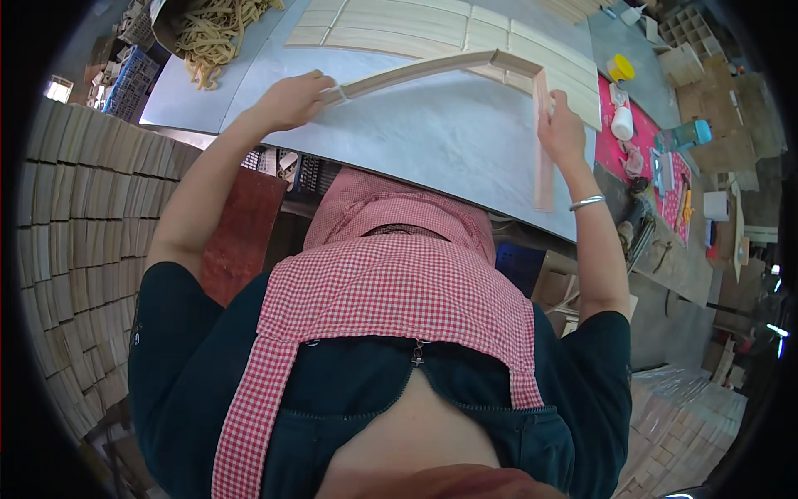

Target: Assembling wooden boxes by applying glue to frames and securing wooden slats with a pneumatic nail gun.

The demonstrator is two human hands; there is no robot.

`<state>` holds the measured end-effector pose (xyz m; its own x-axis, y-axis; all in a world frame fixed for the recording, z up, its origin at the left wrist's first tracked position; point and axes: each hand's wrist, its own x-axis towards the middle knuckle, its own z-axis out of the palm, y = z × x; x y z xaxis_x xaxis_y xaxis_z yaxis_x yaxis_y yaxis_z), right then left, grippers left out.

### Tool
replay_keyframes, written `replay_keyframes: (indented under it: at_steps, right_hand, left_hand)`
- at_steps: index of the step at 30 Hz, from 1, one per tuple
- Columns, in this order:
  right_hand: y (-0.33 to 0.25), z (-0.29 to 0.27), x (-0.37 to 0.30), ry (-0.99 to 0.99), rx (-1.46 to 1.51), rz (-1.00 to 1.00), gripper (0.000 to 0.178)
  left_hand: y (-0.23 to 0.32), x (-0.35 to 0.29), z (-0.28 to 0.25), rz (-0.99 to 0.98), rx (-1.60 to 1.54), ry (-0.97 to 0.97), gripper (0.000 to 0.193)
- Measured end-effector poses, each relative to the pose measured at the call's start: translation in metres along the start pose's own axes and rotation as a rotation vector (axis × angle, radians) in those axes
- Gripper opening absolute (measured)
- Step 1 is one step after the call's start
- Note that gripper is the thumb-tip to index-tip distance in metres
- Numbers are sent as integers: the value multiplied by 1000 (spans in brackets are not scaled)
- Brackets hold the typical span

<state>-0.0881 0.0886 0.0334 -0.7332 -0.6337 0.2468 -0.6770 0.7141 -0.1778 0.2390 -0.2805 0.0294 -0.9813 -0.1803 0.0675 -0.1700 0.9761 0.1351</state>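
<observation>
A pale wooden frame piece (416,73), made of narrow strips meeting at angled corners, spans the space between my two hands over the worktable (391,141). My left hand (291,101) grips its left end, where a thin whitish band shows beside the fingertips. My right hand (563,129) has its fingers closed around the right-hand strip, just below a corner. That strip runs down toward the table's near edge. Behind the frame piece lie flat bundles of pale wooden strips (399,29), partly covered by it.
A container spills tan elastic bands (216,33) at the far left. Stacked wooden blocks (75,224) rise to my left. On the right, a pink cloth (644,133) bears a white bottle (622,123); a yellow tub (620,68) and teal bottle (686,135) stand nearby.
</observation>
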Motion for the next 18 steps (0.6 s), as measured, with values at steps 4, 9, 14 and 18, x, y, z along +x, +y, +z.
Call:
replay_keyframes:
  at_steps: [4,9,14,18]
  right_hand:
    - [-29,15,6,20,140,-38,16]
    - [-80,9,-10,-152,406,-64,19]
    - [-109,0,-41,-337,660,-69,23]
    - [-121,-7,-59,-437,384,-293,22]
  left_hand:
    - [29,20,-4,-3,-171,-132,48]
    - [22,28,19,-59,-374,-26,53]
    - [19,31,3,-421,-841,-143,49]
    - [19,26,23,-406,-945,-83,49]
